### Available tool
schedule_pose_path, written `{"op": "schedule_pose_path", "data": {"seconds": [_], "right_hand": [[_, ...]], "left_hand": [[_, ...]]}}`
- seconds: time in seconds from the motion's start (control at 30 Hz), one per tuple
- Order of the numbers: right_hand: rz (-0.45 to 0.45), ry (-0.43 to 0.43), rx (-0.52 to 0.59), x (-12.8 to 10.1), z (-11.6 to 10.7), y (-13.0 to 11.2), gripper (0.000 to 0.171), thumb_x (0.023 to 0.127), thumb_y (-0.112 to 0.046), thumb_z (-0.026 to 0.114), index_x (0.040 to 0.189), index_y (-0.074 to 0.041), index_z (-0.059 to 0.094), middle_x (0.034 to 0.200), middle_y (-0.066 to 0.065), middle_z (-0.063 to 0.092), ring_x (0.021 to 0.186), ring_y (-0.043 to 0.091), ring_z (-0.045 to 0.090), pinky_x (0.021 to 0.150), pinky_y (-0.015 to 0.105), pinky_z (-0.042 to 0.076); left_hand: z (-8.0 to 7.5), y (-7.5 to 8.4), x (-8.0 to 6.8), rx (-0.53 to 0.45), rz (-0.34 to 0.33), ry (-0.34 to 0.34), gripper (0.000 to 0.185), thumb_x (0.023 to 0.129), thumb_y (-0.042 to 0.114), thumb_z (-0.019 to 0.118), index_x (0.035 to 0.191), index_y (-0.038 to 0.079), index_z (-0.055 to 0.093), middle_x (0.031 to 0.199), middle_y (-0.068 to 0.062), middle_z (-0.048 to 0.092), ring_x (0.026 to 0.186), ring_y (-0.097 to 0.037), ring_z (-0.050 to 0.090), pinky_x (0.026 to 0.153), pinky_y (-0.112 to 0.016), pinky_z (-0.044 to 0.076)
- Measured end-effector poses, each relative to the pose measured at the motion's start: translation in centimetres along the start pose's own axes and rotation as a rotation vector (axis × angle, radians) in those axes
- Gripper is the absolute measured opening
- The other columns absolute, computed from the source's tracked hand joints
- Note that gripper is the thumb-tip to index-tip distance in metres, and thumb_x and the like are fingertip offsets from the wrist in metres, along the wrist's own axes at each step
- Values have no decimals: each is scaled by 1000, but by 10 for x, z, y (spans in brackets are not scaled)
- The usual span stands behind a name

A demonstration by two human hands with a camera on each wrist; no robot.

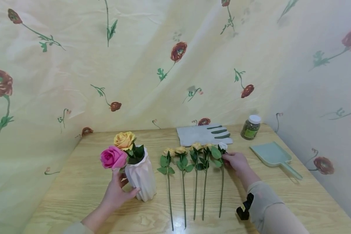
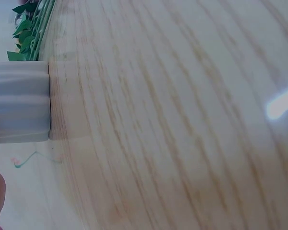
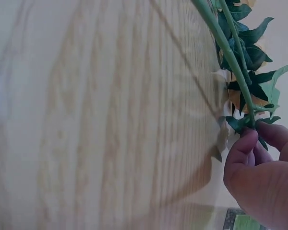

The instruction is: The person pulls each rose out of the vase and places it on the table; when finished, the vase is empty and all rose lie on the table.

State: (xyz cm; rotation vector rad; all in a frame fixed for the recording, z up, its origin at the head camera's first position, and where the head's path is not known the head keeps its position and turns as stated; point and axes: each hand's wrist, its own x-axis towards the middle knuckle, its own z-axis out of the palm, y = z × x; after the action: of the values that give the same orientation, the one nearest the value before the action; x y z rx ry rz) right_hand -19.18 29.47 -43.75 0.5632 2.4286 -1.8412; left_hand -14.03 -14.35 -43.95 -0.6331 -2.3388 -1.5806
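A white ribbed vase (image 1: 141,177) stands on the wooden table (image 1: 76,182) with a pink rose (image 1: 113,157) and an orange rose (image 1: 124,139) in it. My left hand (image 1: 117,191) grips the vase's left side; the vase (image 2: 19,103) shows at the left edge of the left wrist view. Several roses lie side by side to the right of the vase, stems toward me. My right hand (image 1: 236,161) pinches the rightmost one, a white rose (image 1: 223,147), just below its bloom. In the right wrist view, thumb and fingers (image 3: 247,148) pinch the green stem (image 3: 230,62) among leaves.
A grey glove (image 1: 203,135) lies behind the row of roses. A jar with a white lid (image 1: 250,127) stands at the back right, and a pale green scoop (image 1: 273,155) lies to the right. A floral cloth covers the walls behind and to the right.
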Motion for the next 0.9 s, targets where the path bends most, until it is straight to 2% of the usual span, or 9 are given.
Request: {"op": "schedule_pose_path", "data": {"seconds": [0.17,0.33,0.5,0.63,0.73,0.83,0.9], "right_hand": [[-23,-28,92,-6,-11,1,40,84,-11,55,113,16,46,72,0,60,60,5,55,57,20,47],[-45,-60,115,-9,-22,-4,42,85,-10,52,113,20,42,73,1,60,66,7,55,61,21,47],[-44,-65,167,-12,-24,-20,46,86,-14,52,116,17,39,79,1,58,71,6,53,67,21,47],[-85,-52,231,-14,-18,-39,47,85,-16,54,117,14,39,80,-3,56,70,4,51,65,16,45],[-125,-67,265,-17,-8,-55,45,86,-17,54,117,13,40,79,-5,56,70,3,51,64,15,45],[-139,-103,247,-21,6,-71,46,86,-20,55,119,9,42,86,-2,55,75,4,51,74,21,45],[-147,-136,229,-24,16,-82,45,86,-21,54,120,7,43,94,1,53,80,6,50,77,22,44]], "left_hand": [[1,0,1,4,1,5,88,52,-10,77,121,3,24,107,-19,46,89,-28,51,76,-37,47],[0,1,1,16,8,1,85,53,-8,78,119,2,25,105,-16,48,89,-26,51,76,-35,47],[-5,2,0,34,36,14,85,52,-8,78,118,3,26,101,-13,50,87,-23,52,75,-33,47],[-6,1,0,44,67,-2,83,52,-7,78,117,2,26,100,-13,50,85,-22,52,75,-34,48],[-4,1,0,40,54,-16,84,53,-5,78,118,3,25,102,-14,49,87,-24,52,76,-34,47],[-3,2,0,28,19,-17,86,54,-4,79,119,4,24,103,-14,49,88,-25,51,76,-34,47],[-2,3,0,28,11,-12,85,54,-4,79,119,4,24,103,-14,49,88,-24,51,76,-33,47]]}}
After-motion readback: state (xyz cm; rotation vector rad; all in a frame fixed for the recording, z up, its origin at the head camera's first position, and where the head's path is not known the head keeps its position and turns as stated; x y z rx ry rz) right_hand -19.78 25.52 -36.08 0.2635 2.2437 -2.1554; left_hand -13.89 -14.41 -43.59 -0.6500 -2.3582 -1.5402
